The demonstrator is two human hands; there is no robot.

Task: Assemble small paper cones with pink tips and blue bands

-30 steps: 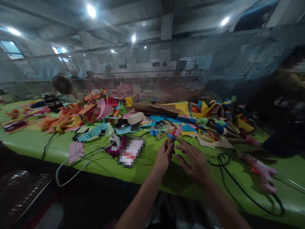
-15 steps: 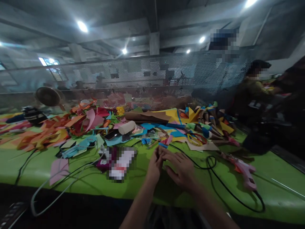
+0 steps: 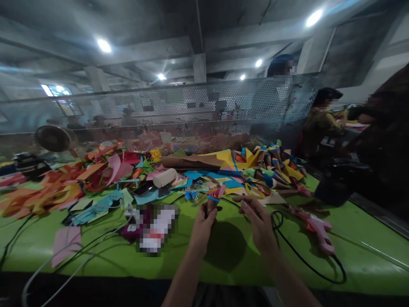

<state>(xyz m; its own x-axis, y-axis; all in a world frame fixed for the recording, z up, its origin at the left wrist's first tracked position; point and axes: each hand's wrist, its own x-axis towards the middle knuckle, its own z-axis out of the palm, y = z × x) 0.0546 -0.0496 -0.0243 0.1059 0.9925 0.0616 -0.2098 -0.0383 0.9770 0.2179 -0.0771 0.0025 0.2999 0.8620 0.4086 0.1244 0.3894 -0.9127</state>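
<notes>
From the head camera I see my left hand pinched shut on a small pink and blue paper piece, held upright just above the green counter. My right hand is beside it, fingers loosely spread and holding nothing. A pink glue gun lies near on the right with its black cable. Coloured paper scraps are heaped beyond.

the right hand peels off the left hand toward three o'clock, a gap opens where the fingers were touching half a second ago, and the view swings toward three o'clock too.
</notes>
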